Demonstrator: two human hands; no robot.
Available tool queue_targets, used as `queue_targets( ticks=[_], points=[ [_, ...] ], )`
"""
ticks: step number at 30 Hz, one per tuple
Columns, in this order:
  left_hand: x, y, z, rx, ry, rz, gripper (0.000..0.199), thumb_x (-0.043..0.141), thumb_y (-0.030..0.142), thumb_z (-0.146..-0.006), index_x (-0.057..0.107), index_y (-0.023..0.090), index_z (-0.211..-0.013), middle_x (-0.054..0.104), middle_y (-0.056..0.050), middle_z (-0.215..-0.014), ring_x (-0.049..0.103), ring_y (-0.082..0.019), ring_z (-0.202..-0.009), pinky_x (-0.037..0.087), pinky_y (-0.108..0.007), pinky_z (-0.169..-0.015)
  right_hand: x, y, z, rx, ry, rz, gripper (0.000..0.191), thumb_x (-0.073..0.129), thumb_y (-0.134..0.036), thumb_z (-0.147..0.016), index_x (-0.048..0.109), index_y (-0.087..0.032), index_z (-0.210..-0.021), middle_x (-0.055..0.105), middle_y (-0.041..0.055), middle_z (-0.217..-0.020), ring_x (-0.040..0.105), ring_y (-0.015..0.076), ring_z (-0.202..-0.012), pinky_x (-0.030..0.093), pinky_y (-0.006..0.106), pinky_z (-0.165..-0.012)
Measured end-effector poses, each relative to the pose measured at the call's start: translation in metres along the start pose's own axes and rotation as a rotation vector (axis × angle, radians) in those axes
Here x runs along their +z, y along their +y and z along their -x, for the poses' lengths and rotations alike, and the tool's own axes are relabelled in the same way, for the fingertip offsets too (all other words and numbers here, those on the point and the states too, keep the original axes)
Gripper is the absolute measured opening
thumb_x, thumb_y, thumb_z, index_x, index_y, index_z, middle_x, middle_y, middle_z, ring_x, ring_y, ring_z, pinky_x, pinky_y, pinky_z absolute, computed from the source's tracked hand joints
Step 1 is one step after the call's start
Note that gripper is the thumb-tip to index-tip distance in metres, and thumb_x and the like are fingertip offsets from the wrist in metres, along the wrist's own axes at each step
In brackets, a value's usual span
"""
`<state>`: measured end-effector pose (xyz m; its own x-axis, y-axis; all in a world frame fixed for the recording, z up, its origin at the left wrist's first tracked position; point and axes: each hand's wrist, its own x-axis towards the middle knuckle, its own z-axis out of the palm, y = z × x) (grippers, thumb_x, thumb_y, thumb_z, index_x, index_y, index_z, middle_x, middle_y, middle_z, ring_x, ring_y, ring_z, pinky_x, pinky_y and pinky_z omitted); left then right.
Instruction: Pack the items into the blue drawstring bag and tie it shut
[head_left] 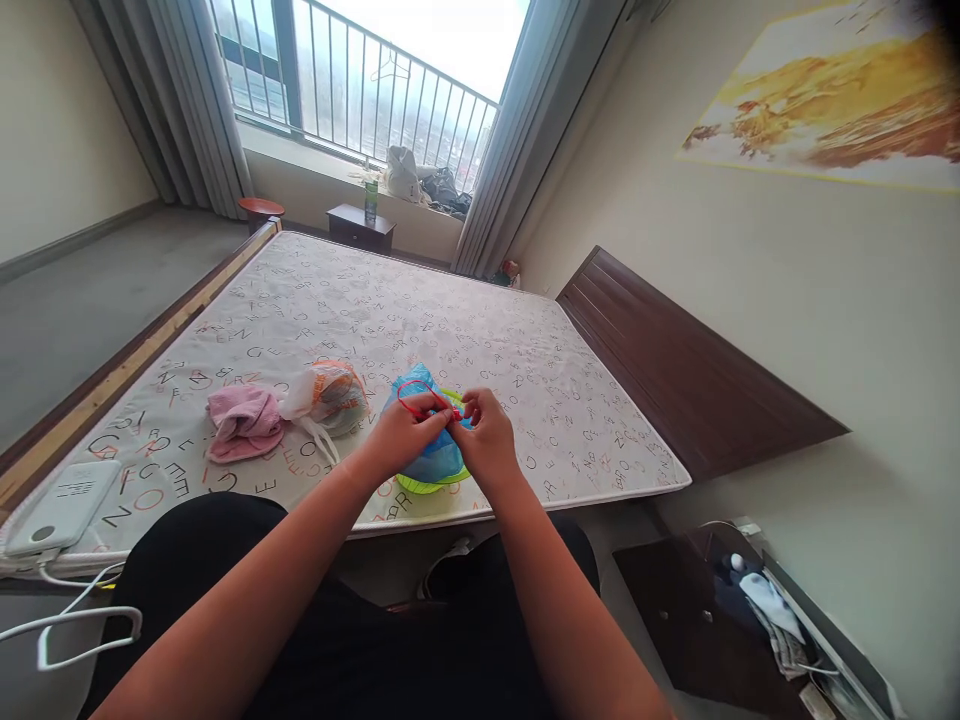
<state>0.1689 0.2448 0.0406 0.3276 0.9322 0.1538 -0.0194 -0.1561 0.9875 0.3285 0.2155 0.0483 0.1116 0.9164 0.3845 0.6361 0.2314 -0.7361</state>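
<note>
Working a red string (409, 384) near the bed's front edge

Both hands meet over a blue bag (433, 462), fingertips nearly touching. The left hand (401, 437) pinches the red string, whose loop shows above its fingers. The right hand (490, 440) has its fingers curled close against the other end; they hide the contact, so I can't tell how firmly it grips.

The bag sits in or over a green dish (421, 487), whose rim shows below it and at its upper right. The dish stands just inside the front edge of the mattress (480, 325), with both knees right up against that edge.

Left of the dish, a tied plastic bag (339, 396) lies near the left hand, its knot end beside a crumpled pink cloth (244, 424). That side is the tighter one. Farther left, a white power bank (67, 508) lies by the near corner, its cable (94, 655) hanging past the edge.

Room opens to the right and beyond: a broad stretch of lettered mattress runs to the dark headboard (686, 365), and another toward the window railing (360, 85).
</note>
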Motion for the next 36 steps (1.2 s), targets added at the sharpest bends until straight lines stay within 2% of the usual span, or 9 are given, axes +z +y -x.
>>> queue_targets(
  ticks=[3,5,7,12,17,24,31,34,36],
  points=[
    [-0.007,-0.001,0.0,-0.038,-0.071,0.071,0.03,0.067,0.044,-0.085,0.07,0.014,-0.088,0.061,-0.001,-0.067,0.05,-0.012,-0.058,0.039,-0.024,-0.056,0.006,0.004,-0.004,-0.056,-0.095,-0.193,0.033,0.07,-0.035,-0.082,0.063,-0.024,-0.113,0.067,0.0052,-0.114,0.063,0.02,-0.103,0.053,0.032,-0.084],
    [-0.011,-0.001,0.0,-0.058,-0.12,0.074,0.031,0.068,0.044,-0.085,0.069,0.014,-0.089,0.056,0.001,-0.063,0.046,-0.011,-0.055,0.036,-0.023,-0.053,0.011,0.005,-0.006,0.011,-0.208,-0.298,0.03,0.067,-0.034,-0.083,0.064,-0.024,-0.111,0.069,0.002,-0.099,0.064,0.0172,-0.088,0.052,0.029,-0.076],
    [-0.015,0.0,0.0,-0.066,-0.155,0.065,0.032,0.068,0.045,-0.086,0.07,0.014,-0.091,0.052,0.002,-0.06,0.044,-0.01,-0.053,0.032,-0.022,-0.051,0.015,0.006,-0.006,0.081,-0.273,-0.32,0.027,0.066,-0.035,-0.084,0.064,-0.024,-0.109,0.062,-0.004,-0.076,0.057,0.0138,-0.068,0.046,0.026,-0.063],
    [-0.024,0.002,-0.002,-0.015,-0.133,0.078,0.033,0.065,0.047,-0.089,0.068,0.015,-0.091,0.045,0.004,-0.055,0.04,-0.01,-0.051,0.03,-0.023,-0.051,0.02,0.008,-0.009,0.134,-0.211,-0.268,0.025,0.071,-0.043,-0.082,0.065,-0.023,-0.096,0.052,-0.0065,-0.065,0.047,0.0115,-0.059,0.035,0.023,-0.055],
    [-0.03,-0.006,-0.008,-0.026,-0.081,0.015,0.032,0.061,0.047,-0.091,0.067,0.015,-0.093,0.047,0.004,-0.056,0.041,-0.01,-0.052,0.03,-0.023,-0.051,0.019,0.008,-0.012,0.22,-0.277,-0.372,0.034,0.075,-0.051,-0.079,0.055,-0.024,-0.086,0.054,-0.0067,-0.062,0.049,0.0121,-0.053,0.037,0.024,-0.051],
    [-0.029,-0.016,-0.015,-0.113,-0.002,0.062,0.037,0.066,0.052,-0.082,0.061,0.017,-0.09,0.049,0.003,-0.06,0.043,-0.011,-0.053,0.033,-0.024,-0.051,0.004,0.011,-0.014,0.196,-0.212,-0.461,0.033,0.075,-0.052,-0.08,0.062,-0.023,-0.088,0.066,-0.0004,-0.073,0.066,0.0183,-0.071,0.051,0.03,-0.068],
    [-0.026,-0.012,-0.014,-0.179,-0.063,0.085,0.038,0.065,0.054,-0.082,0.055,0.018,-0.09,0.061,-0.001,-0.071,0.046,-0.01,-0.055,0.036,-0.024,-0.052,-0.003,0.01,-0.009,0.073,-0.083,-0.166,0.021,0.067,-0.043,-0.088,0.073,-0.023,-0.09,0.074,0.003,-0.091,0.066,0.019,-0.082,0.052,0.033,-0.08],
    [-0.025,-0.011,-0.012,-0.178,-0.088,0.088,0.038,0.064,0.054,-0.084,0.054,0.018,-0.09,0.059,0.0,-0.069,0.046,-0.01,-0.054,0.035,-0.023,-0.051,-0.004,0.006,-0.007,0.091,-0.073,-0.154,0.021,0.068,-0.043,-0.088,0.072,-0.023,-0.091,0.072,0.0029,-0.087,0.063,0.0178,-0.075,0.052,0.032,-0.073],
    [-0.024,-0.009,-0.012,-0.179,-0.085,0.104,0.037,0.065,0.053,-0.083,0.055,0.017,-0.09,0.058,0.001,-0.068,0.046,-0.01,-0.054,0.035,-0.023,-0.051,-0.005,0.002,-0.006,0.165,-0.139,-0.283,0.024,0.072,-0.046,-0.084,0.069,-0.022,-0.088,0.068,0.0011,-0.078,0.059,0.0156,-0.066,0.049,0.03,-0.063]
  ],
)
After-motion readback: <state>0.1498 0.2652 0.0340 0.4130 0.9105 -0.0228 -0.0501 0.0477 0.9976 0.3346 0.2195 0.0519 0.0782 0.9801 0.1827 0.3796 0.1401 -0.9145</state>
